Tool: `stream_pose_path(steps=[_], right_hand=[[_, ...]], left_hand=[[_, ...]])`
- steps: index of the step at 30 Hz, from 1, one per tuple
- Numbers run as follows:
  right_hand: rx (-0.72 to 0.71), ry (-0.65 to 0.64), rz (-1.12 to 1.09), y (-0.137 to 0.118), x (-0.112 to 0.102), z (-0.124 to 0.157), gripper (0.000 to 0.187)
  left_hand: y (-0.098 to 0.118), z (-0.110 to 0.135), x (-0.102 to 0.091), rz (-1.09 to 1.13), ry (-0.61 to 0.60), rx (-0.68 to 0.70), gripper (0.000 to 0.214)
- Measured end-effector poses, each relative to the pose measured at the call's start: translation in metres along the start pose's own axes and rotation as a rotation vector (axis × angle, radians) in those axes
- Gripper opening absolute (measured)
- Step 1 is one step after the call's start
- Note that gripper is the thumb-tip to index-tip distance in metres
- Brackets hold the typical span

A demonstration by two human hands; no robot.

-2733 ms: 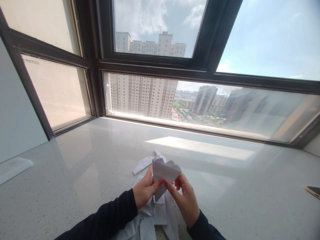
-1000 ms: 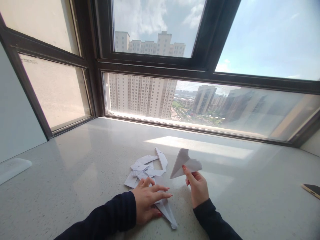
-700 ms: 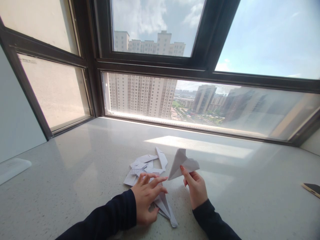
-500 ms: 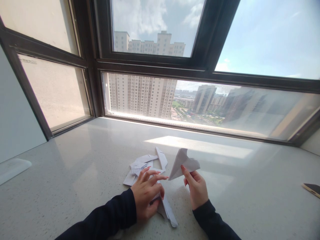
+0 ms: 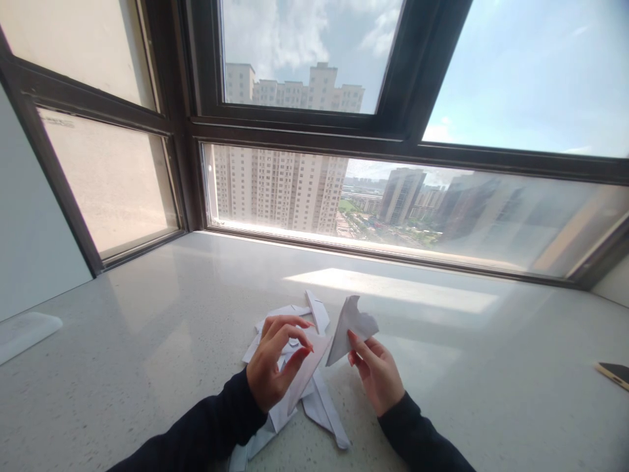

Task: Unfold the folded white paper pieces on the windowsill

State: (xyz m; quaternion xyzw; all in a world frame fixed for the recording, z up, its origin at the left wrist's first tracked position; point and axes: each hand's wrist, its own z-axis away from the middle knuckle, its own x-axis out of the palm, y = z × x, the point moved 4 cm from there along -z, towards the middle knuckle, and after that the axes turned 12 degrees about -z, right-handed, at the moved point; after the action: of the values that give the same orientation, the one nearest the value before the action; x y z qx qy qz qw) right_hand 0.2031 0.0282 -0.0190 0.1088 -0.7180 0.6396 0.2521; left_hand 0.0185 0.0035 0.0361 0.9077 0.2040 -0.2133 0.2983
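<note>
My right hand point(image 5: 381, 373) pinches a folded piece of white paper point(image 5: 351, 331) between thumb and fingers; its upper edge is uneven and its lower tip points down to the left. My left hand point(image 5: 278, 357) is raised over a loose pile of folded papers point(image 5: 324, 413), thumb and index fingertips brought close together. At those fingertips is a thin, blurred piece of paper point(image 5: 312, 370), slanting down to the left beside the right hand's piece. Part of the pile lies hidden behind my left hand.
The speckled white sill point(image 5: 466, 393) spreads under the papers. A dark-framed window point(image 5: 295, 131) stands behind it. A white object point(image 5: 29, 331) lies at the left edge, and a dark, flat object with a light rim point(image 5: 614, 373) at the right edge.
My left hand has lifted and its thumb and index finger have drawn together at a piece of paper. The right hand's paper has shifted slightly left and turned.
</note>
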Motion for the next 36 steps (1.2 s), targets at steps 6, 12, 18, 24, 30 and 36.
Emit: stream_pose_path(steps=[6,12,18,24,30,36], right_hand=[[0.114,-0.104,-0.046,0.004,0.010,0.004,0.027],[0.130,-0.122,0.052,0.011,0.005,0.002,0.028],[0.046,-0.212,0.294,0.009,0.005,0.001,0.032],[-0.037,-0.246,0.444,0.004,0.011,0.004,0.034],[-0.148,-0.305,0.480,-0.002,0.012,0.005,0.033],[-0.299,-0.294,0.582,-0.007,0.024,0.023,0.030]], left_hand=[[-0.023,0.004,0.015,-0.144,-0.133,-0.182,0.010],[-0.038,0.012,0.028,-0.321,-0.359,-0.289,0.031],[-0.045,0.018,0.034,-0.342,-0.300,-0.274,0.036],[-0.049,0.021,0.040,-0.193,-0.288,-0.299,0.040],[-0.041,0.011,0.030,0.017,-0.205,-0.345,0.046],[-0.038,0.008,0.025,0.240,-0.176,-0.492,0.052]])
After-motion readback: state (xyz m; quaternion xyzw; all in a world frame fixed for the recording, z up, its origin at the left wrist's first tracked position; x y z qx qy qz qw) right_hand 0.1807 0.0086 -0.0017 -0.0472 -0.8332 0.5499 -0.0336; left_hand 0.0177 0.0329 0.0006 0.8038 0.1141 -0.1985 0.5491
